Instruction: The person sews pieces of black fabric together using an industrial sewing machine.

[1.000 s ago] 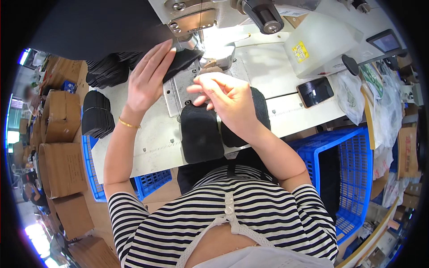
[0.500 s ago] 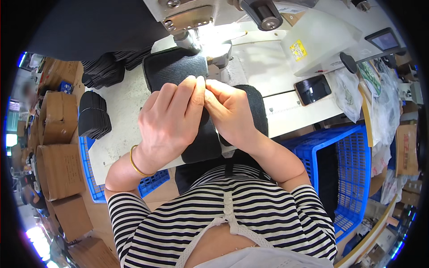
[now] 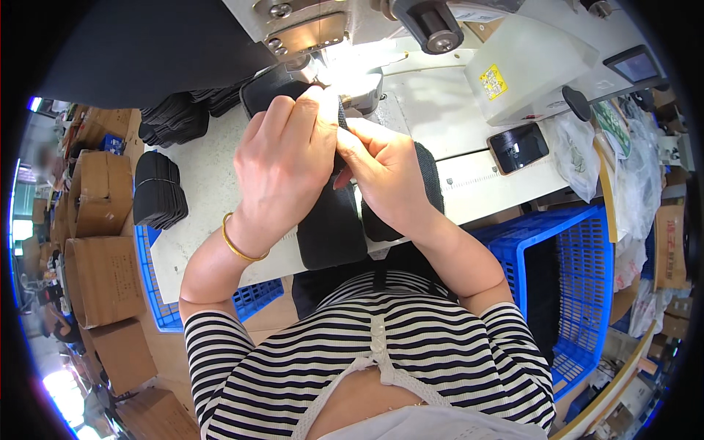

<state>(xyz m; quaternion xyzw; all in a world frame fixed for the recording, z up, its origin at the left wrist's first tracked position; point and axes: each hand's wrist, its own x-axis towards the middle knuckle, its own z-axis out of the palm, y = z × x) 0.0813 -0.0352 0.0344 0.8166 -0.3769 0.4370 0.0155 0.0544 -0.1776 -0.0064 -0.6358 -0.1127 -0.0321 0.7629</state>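
Note:
Both my hands are closed at the edge of a black fabric pad point(image 3: 273, 86) beneath the head of a sewing machine point(image 3: 308, 33). My left hand point(image 3: 290, 158) lies over the pad with its fingers bent and fingertips close to the needle area, hiding much of the pad. With thumb and fingers, my right hand point(image 3: 385, 165) pinches the dark edge between the two hands. Below them, a long black pad point(image 3: 331, 231) reaches the table's front edge. Beside it, another dark textured piece point(image 3: 431, 176) is partly covered by my right hand.
Stacks of black pads point(image 3: 158, 191) lie at the left of the white table point(image 3: 209, 213). A phone point(image 3: 518, 148) rests at the right. Blue crates point(image 3: 587, 279) stand below the table, and cardboard boxes point(image 3: 106, 282) line the left side.
My left hand has moved slightly forward toward the needle. The fingertips have drawn apart, and a dark fabric edge now shows between them. More of the long black pad is visible.

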